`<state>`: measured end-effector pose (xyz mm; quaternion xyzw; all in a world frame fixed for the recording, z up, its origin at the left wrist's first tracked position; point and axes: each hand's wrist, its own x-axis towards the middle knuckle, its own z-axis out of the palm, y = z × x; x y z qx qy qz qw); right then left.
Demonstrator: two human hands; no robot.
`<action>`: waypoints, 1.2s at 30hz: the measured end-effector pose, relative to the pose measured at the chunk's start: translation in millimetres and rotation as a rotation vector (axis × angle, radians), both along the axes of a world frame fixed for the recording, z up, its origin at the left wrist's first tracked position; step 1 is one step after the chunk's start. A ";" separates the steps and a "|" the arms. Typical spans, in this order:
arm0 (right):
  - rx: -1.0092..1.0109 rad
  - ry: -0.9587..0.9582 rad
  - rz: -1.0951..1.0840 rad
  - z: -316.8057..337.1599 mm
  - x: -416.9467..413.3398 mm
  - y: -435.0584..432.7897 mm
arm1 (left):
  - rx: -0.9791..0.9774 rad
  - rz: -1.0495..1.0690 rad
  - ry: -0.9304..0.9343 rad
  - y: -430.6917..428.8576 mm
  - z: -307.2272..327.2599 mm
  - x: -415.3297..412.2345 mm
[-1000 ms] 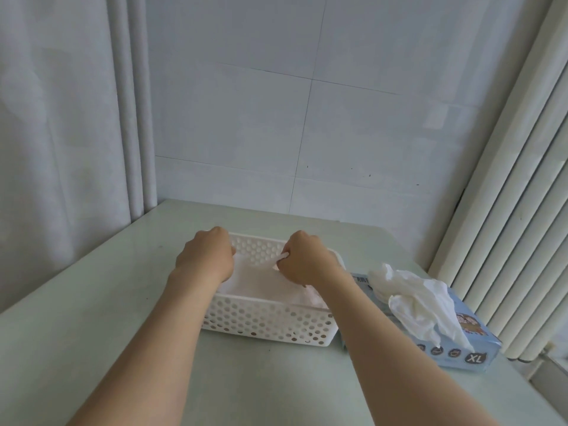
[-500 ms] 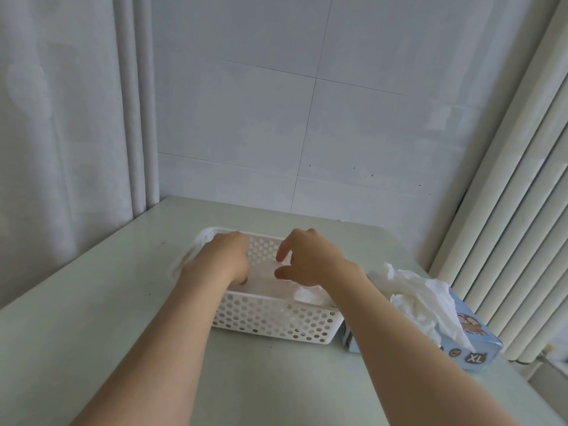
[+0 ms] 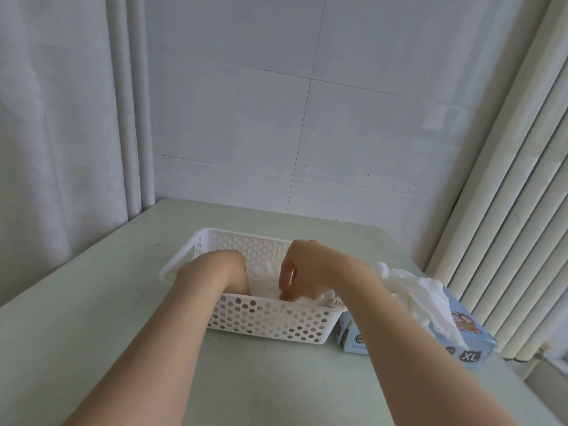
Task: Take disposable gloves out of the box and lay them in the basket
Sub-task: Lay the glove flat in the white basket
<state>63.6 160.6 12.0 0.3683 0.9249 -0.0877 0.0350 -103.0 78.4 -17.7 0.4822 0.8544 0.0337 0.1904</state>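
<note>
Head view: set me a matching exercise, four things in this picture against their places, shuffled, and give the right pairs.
1 white perforated plastic basket
2 pale blue cardboard glove box
3 crumpled white gloves
4 left hand

A sticking out of the box top
B inside the basket's left end
C right of the basket
D left of the box

Pairs: 1-D, 2-C, 3-A, 4-B

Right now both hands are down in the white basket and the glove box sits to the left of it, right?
No. The head view shows the left hand and right hand down in the white basket, but the glove box sits to the right of it, not the left.
</note>
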 end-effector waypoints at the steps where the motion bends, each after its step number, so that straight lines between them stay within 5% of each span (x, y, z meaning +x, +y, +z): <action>1: 0.038 -0.073 -0.010 -4.2 -1.1 -1.7 | -0.009 0.004 0.011 0.2 -0.7 -1.3; 11: 0.044 -0.128 0.025 -7.9 3.3 -3.5 | 0.099 -0.031 0.030 -6.4 7.5 6.0; 23: 0.255 0.749 -0.237 -3.1 73.0 -4.6 | 0.791 -0.172 -0.027 9.0 23.8 102.0; 30: 0.375 0.966 -0.431 -18.6 146.0 7.1 | 0.795 -0.390 0.071 13.4 2.4 156.9; 36: 0.043 1.004 -0.357 -28.3 192.8 6.6 | 0.776 -0.420 0.292 15.4 -14.3 164.5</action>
